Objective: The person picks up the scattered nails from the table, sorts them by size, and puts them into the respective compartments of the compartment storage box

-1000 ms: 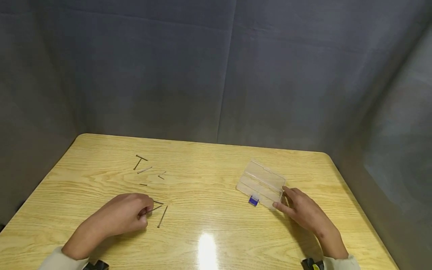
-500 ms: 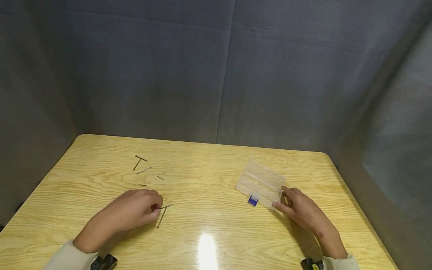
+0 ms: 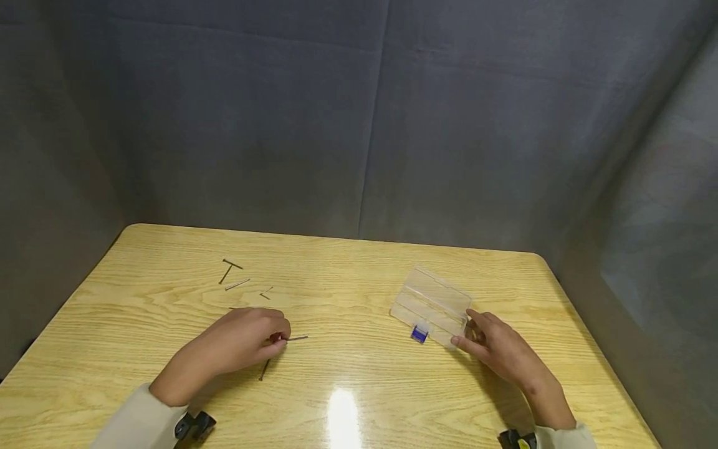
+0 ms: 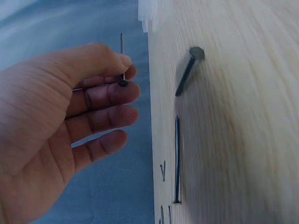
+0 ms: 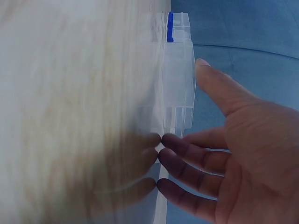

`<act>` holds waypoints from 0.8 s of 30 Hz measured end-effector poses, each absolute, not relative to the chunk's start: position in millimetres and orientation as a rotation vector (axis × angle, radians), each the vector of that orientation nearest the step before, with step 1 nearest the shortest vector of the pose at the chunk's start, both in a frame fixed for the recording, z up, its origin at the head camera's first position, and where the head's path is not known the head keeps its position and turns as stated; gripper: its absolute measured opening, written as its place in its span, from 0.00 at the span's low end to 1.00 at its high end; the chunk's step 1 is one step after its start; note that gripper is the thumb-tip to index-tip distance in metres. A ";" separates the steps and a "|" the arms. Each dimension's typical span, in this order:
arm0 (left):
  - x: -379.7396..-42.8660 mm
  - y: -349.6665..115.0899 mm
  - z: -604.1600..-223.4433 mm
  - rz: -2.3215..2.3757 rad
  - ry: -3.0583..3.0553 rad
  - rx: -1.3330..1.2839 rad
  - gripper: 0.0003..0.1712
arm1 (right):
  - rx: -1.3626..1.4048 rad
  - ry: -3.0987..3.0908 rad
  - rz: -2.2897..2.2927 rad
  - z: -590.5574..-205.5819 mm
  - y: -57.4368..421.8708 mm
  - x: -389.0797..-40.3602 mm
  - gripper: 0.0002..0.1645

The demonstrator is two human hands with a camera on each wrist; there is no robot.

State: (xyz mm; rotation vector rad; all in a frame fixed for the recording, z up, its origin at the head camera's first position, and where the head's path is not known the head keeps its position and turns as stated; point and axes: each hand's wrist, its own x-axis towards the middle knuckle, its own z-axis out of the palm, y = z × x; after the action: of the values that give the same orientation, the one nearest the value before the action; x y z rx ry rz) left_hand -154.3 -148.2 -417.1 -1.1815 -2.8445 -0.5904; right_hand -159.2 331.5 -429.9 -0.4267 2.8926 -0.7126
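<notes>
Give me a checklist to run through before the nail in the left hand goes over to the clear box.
1. Nail secure in the left hand: ok, pinched near its head between thumb and fingertips, clear of the table.
2. Only one nail in the grip: ok, the left wrist view shows a single shaft.
3. Clear box steadied: ok, the right hand touches its near end with straight fingers.
4. Box lid open: not ok, it looks closed, with the blue latch at its front edge.
5. Path between hand and box free: ok, only bare tabletop there.
6. Nails left on the table: several, including the loose nail beside the left hand.
</notes>
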 end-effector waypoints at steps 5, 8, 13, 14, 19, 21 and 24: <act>-160.1 -136.5 -414.9 -0.617 -2.825 -1.238 0.13 | -0.416 2.838 -0.777 -430.3 333.4 -159.3 0.54; -163.5 -128.7 -414.5 -0.601 -2.806 -1.270 0.13 | -0.418 2.830 -0.795 -431.4 334.8 -159.0 0.54; -168.1 -115.4 -415.7 -0.591 -2.784 -1.299 0.12 | -0.414 2.816 -0.830 -433.2 336.2 -158.4 0.53; -168.8 -113.1 -416.1 -0.592 -2.779 -1.304 0.11 | -0.412 2.813 -0.835 -433.3 336.2 -158.1 0.53; -172.4 -101.5 -416.2 -0.602 -2.763 -1.328 0.09 | -0.420 2.812 -0.844 -432.7 335.2 -158.5 0.54; -174.8 -96.1 -415.6 -0.595 -2.767 -1.328 0.10 | -0.422 2.807 -0.849 -432.3 334.4 -159.2 0.54; -178.5 -87.0 -413.1 -0.571 -2.771 -1.335 0.11 | -0.422 2.805 -0.849 -431.7 333.4 -160.5 0.54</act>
State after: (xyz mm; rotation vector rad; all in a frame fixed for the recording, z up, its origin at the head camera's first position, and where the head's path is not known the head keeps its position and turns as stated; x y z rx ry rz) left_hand -178.5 -87.0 -413.1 -1.3346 -2.7706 -0.5705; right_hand -160.5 333.4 -431.7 -0.4219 2.8053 -0.8488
